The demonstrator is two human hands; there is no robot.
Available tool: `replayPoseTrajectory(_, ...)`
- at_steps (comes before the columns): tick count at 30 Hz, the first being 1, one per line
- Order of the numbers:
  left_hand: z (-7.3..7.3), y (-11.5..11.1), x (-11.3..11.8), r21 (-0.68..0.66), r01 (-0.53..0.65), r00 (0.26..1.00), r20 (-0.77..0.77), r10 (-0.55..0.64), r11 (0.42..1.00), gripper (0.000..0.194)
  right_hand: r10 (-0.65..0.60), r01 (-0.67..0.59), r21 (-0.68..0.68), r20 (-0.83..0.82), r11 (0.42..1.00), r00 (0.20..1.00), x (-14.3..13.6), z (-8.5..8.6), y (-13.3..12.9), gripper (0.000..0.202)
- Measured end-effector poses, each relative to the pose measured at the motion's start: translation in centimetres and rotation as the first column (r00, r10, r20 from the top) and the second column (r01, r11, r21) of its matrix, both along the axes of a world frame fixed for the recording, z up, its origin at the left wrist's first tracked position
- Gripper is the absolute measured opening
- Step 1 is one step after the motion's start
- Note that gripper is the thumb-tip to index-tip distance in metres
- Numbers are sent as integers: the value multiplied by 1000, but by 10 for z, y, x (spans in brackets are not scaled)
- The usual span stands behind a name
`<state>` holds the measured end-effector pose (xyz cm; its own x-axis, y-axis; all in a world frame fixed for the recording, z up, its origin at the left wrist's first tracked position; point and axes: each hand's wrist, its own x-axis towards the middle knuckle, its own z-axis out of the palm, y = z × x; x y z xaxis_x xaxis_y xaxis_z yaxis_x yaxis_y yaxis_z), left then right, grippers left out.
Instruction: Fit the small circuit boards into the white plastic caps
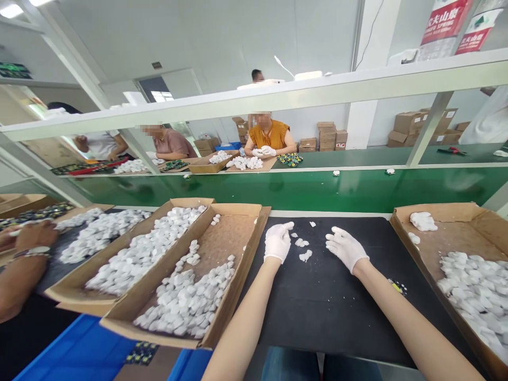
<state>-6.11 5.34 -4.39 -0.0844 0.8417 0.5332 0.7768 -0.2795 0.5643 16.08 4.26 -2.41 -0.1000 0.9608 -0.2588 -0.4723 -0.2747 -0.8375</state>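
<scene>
My left hand (278,243), in a white glove, is over the black mat (301,307) near its far left corner. Its fingers are curled together and point right; whatever may be inside them is hidden. To the right, my gloved right hand (346,250) is open, fingers stretched toward the left, with nothing visible in it. Between both hands lie several small white pieces (305,256), lumpy and irregular. One is close to the left fingertips. By my right forearm is a small yellow-and-black part (397,287) with white crumbs.
Cardboard trays with white rounded pieces stand left (186,301) and right (476,286) of the mat. A green conveyor belt (254,190) runs behind, under a white shelf beam (317,98). A co-worker's arm (29,259) is at far left. Blue bins (79,349) sit below. Other people work opposite.
</scene>
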Motion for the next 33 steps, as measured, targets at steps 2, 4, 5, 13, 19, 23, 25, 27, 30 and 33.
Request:
replayPoseTrajectory(2,5,-7,-1,53,-9,1000,15,8,999,32,-2,1,29,33,1000,999,2,2,-1,31)
replayPoseTrajectory(4,10,-24,1,103,-17,1000,27,14,995,31,-6,2,53,75,999,997,3,4,-2,26)
replayPoseTrajectory(5,11,-37,2,127,-21,999,30,18,992,31,-10,3,67,97,998,995,3,5,-2,25)
replayPoseTrajectory(13,17,-184,-31,304,-148,984,-47,170,941,29,-51,-4,211,255,978,966,-2,11,-4,31)
replayPoseTrajectory(19,54,-234,-81,330,-403,891,-70,448,854,21,25,-63,215,177,975,984,-1,33,-11,37)
replayPoseTrajectory(23,49,-230,-45,282,-279,954,-30,299,918,22,-110,95,290,36,952,993,25,60,-51,33)
replayPoseTrajectory(25,41,-214,-8,151,-105,991,-61,115,983,25,-206,173,316,74,933,976,44,68,-85,38)
replayPoseTrajectory(27,36,-192,36,20,118,989,-94,-115,993,28,-268,217,329,116,919,956,63,71,-121,36)
replayPoseTrajectory(30,36,-155,104,-107,370,925,-51,-377,923,28,-379,306,391,124,868,917,88,71,-165,24)
replayPoseTrajectory(33,37,-121,163,-290,466,856,-89,-509,836,42,-401,305,482,109,822,909,103,71,-189,18)
